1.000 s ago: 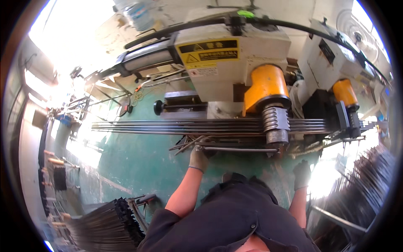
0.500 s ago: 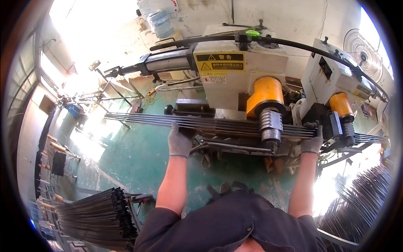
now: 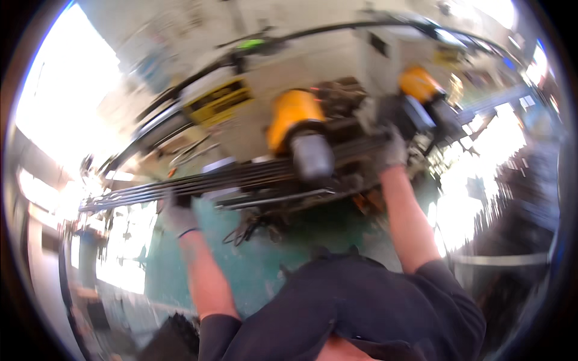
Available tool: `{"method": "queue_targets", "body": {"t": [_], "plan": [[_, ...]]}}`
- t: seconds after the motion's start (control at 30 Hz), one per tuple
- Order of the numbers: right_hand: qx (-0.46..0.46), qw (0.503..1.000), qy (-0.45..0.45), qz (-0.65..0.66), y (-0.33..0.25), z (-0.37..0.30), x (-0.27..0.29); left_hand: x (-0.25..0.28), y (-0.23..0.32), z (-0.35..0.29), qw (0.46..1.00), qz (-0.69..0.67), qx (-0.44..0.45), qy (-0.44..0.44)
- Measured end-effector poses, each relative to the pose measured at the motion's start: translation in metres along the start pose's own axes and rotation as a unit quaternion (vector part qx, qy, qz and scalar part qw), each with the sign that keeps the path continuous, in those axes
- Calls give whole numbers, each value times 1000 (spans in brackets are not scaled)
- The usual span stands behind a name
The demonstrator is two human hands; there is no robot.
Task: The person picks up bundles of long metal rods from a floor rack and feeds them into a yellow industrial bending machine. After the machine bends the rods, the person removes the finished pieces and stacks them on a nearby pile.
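Several long rods [image 3: 241, 178] slant from mid-left toward the frame's centre-right. The left hand [image 3: 178, 214] seems to grasp them — the right hand [image 3: 392, 151] has fingers too blurred to tell — and uneven pulling could snag them against the grey cylinder [image 3: 312, 157].

1. Rods [image 3: 241, 178], 9 o'clock: dark grey with shiny pale stripes.
2. Left glove [image 3: 179, 216], 8 o'clock: light grey, blue edge.
3. Right glove [image 3: 392, 150], between 2 and 3 o'clock: grey.
4. Big cover [image 3: 294, 111], 12 o'clock: bright orange.
5. Other cover [image 3: 419, 83], 2 o'clock: orange too.
6. Sign [image 3: 218, 102], 11 o'clock: yellow with black bands.
7. Floor [image 3: 259, 259], 7 o'clock: blue-green.
8. Shirt [image 3: 355, 301], 5 o'clock: plain, very dark grey.
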State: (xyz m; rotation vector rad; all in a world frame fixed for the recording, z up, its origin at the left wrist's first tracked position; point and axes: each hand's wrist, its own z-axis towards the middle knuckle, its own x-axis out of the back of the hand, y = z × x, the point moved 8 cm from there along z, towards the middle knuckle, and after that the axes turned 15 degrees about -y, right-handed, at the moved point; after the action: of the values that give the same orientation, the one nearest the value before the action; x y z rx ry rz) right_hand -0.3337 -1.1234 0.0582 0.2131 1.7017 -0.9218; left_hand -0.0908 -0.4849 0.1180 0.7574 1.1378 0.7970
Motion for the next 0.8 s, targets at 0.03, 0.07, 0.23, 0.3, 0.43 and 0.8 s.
{"method": "queue_targets", "body": {"t": [0.03,0.07,0.23,0.3,0.43,0.8], "plan": [[40,999,-21,13,-5,12,15,-22,19,13,992,123,-6,-39],[-14,997,-42,57,10,21,30,-15,51,24,983,179,-32,-24],[54,997,0,64,-9,-8,8,-67,171,60,912,393,-116,-28],[60,992,0,112,-6,2,2,-118,202,69,904,404,-126,-66],[57,992,17,110,3,2,7,-236,196,51,969,244,5,-41],[33,994,3,101,9,-7,-12,-449,203,18,851,429,-201,-226]]}}
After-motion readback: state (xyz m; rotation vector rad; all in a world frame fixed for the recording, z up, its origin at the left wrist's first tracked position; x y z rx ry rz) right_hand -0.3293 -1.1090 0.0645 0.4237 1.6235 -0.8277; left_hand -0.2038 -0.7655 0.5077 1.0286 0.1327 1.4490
